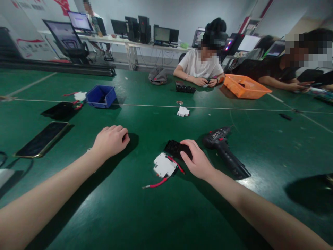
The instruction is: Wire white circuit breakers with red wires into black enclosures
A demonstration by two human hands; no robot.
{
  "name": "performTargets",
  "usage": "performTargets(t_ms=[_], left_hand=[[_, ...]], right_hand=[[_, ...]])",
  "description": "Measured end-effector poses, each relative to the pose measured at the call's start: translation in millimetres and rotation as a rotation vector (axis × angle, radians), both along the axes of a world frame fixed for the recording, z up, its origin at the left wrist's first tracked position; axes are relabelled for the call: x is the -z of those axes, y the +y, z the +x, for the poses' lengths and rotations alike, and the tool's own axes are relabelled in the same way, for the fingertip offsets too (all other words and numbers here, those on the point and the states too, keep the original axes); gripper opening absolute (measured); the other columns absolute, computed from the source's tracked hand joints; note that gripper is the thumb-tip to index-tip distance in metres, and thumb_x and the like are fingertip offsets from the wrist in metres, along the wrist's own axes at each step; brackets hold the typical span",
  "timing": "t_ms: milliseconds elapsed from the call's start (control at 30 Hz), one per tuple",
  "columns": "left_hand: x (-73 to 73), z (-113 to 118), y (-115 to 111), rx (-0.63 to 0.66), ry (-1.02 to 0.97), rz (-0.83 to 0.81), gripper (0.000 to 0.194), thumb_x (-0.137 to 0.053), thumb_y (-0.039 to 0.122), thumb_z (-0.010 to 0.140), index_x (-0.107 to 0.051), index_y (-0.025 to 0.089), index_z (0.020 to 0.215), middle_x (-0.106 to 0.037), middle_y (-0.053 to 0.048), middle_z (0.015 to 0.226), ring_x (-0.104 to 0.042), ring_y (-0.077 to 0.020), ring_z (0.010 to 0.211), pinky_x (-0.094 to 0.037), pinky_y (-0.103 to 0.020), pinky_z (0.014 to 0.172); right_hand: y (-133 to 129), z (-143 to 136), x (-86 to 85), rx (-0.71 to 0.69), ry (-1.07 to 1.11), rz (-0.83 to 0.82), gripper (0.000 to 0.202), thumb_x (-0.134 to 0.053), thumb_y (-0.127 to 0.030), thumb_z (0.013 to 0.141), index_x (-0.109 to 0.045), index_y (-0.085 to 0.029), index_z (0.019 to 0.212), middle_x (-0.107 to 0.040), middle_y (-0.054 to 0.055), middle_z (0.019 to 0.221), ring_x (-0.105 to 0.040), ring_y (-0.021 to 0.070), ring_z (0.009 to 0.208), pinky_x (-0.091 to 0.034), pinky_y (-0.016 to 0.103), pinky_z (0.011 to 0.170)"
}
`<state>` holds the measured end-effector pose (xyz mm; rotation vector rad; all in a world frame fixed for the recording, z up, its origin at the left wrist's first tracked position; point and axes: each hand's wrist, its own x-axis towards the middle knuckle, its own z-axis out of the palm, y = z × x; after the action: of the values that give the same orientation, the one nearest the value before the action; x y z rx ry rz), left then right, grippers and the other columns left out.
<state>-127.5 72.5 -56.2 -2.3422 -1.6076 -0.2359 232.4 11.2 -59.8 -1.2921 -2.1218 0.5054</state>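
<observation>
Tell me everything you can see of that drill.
The drill is mostly black and looks plastic, with red details and pale lettering too small to read. It lies on its side on the green table, right of the right hand, its thin bit pointing away, its handle slanting back toward the wearer. No hand holds it.

Bare left hand (110,141) and forearm (56,194), perhaps a thin pale wristband (89,150), bare right hand (197,158) and forearm (249,198)
</observation>
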Motion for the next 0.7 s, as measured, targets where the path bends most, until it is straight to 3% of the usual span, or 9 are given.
performTargets(t_ms=[700], left_hand=[[1.0,1.5,0.5,-0.046,-0.003,-0.045,0.037,-0.038,0.034,0.097,-0.07,0.017,0.09,-0.067,-0.012,0.09,-0.063,-0.0282,0.089,-0.046,-0.041,0.075]], right_hand=[[2.5,-0.3,3.0,0.016,-0.054,-0.029,0.034,-0.05,-0.034,0.099,-0.048,-0.021,0.13,-0.056,0.015,0.13,-0.058,0.0314,0.119,-0.049,0.053,0.104]])
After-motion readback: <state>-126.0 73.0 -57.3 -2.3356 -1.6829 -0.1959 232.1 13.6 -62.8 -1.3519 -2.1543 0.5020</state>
